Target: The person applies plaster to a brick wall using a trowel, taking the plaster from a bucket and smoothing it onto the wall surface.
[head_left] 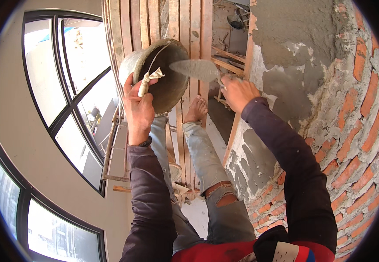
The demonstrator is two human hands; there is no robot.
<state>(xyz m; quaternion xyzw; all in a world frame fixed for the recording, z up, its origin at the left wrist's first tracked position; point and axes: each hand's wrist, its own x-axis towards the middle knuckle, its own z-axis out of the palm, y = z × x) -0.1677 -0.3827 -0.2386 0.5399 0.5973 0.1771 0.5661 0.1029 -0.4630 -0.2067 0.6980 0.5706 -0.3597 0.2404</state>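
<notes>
My left hand (139, 109) is closed on a mortar-crusted bucket (167, 96) at its left rim. The bucket is tilted so its grey, rough inside faces me. Its wire handle has a pale cloth-wrapped grip (144, 85), which lies against my left fingers and thumb. In my right hand (239, 92) is a pointed trowel (196, 70), gripped at the handle, which my fingers mostly hide. The blade is coated with grey mortar and points left, its tip over the bucket's mouth. How much mortar sits inside the bucket is hard to tell.
My bare foot (197, 109) stands on scaffold planks (194, 39). On the right rises a brick wall (351, 144), partly covered with wet grey plaster (292, 30). A wooden batten (234, 135) edges the plaster beside a gap to the floor below. Dark-framed windows (63, 105) are on the left.
</notes>
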